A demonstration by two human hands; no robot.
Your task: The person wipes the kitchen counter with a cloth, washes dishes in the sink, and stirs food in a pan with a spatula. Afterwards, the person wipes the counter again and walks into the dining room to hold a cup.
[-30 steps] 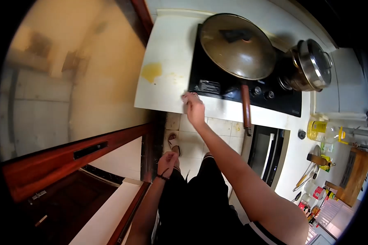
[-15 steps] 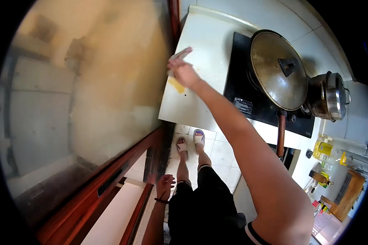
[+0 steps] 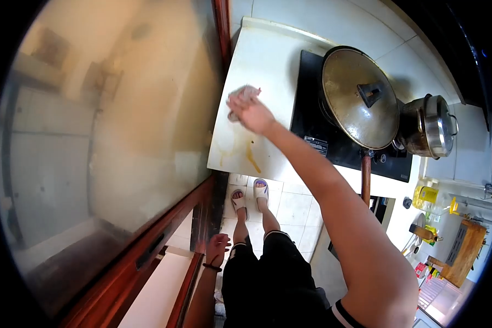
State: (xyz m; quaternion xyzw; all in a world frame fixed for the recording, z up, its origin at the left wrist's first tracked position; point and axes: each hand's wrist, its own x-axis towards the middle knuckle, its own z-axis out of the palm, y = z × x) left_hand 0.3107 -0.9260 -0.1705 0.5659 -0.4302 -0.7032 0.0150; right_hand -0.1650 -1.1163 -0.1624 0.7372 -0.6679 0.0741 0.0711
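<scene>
From my remote station I record the following. The right hand [image 3: 251,112] is stretched over the white desk [image 3: 273,60], closed over a greyish cloth [image 3: 246,92]. The fingers are blurred, so I cannot tell how tightly they grip. The cloth lies bunched under and around them, near the desk's left edge, apart from the black cooktop [image 3: 309,82].

The left hand [image 3: 218,246] hangs low beside the black shorts [image 3: 270,273], partly open with fingers loosely bent; I see it holding nothing. A dark bracelet [image 3: 212,267] circles that wrist.

I note a yellow-brown streak [image 3: 252,157] on the desk, between the cloth and the front edge, with a small dark speck [image 3: 252,142] beside its upper end. On the cooktop stand a lidded pan [image 3: 361,101], its brown handle [image 3: 365,177] pointing frontward, and a metal pot [image 3: 434,128].
</scene>
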